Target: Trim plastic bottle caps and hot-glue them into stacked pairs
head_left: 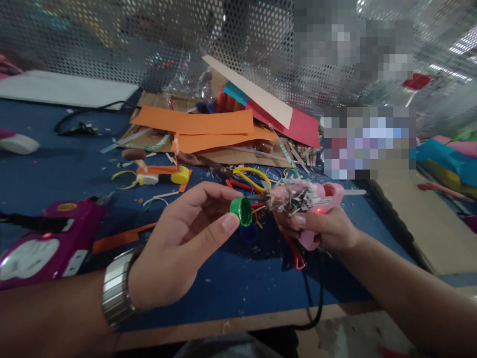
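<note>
Between the thumb and fingers of my left hand (186,236) is a green bottle cap (241,211), its hollow side turned toward the right. My right hand (320,226) grips a pink hot glue gun (328,196), whose front is crusted with paper scraps and glue. A glue stick (354,192) pokes out of its back, and a small red light glows on its side. The gun's nozzle points left, close to the cap; whether they touch I cannot tell. Beneath and behind them lie yellow-handled scissors (251,176) and a blue cap (249,232).
Orange paper strips (194,122) and cardboard lie at the back, before a perforated metal screen (167,40). A purple power strip (74,233) with a plugged-in cord sits at left. A small yellow-and-white piece (160,177) lies near the middle. Brown cardboard (421,219) lies at right.
</note>
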`<control>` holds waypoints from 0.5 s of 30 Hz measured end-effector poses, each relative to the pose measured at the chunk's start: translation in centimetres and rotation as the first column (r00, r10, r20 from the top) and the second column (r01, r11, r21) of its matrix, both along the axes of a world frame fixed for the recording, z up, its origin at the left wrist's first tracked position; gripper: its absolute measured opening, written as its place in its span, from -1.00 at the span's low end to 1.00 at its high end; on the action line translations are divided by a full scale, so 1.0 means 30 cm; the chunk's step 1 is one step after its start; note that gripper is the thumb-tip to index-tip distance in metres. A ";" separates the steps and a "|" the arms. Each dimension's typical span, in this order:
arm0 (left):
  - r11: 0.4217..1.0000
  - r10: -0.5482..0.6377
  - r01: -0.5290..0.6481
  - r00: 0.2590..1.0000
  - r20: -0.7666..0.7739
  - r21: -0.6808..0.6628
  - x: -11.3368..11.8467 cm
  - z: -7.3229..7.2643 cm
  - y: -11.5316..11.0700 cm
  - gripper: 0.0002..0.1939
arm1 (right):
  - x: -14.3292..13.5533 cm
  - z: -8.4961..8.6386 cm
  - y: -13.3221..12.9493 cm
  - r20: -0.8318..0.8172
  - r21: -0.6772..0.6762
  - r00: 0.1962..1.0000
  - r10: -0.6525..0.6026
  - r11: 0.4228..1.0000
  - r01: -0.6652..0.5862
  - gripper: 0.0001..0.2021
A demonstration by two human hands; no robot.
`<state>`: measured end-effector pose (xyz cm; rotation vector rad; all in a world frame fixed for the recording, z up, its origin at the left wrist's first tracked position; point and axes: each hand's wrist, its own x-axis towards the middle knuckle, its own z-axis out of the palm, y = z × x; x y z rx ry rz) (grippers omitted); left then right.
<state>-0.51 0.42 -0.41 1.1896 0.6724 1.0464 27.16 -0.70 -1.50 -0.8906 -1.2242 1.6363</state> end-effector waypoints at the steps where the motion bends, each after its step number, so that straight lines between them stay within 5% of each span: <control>1: 1.000 -0.005 0.005 1.000 0.005 0.002 0.000 -0.001 0.001 -0.78 | 0.000 0.000 0.001 -0.001 0.005 1.000 0.002 1.000 -0.002 -0.60; 15: 1.000 0.000 0.000 1.000 0.007 -0.001 0.008 0.011 -0.005 -0.80 | -0.006 0.014 0.000 0.028 -0.014 1.000 0.003 1.000 -0.003 -0.60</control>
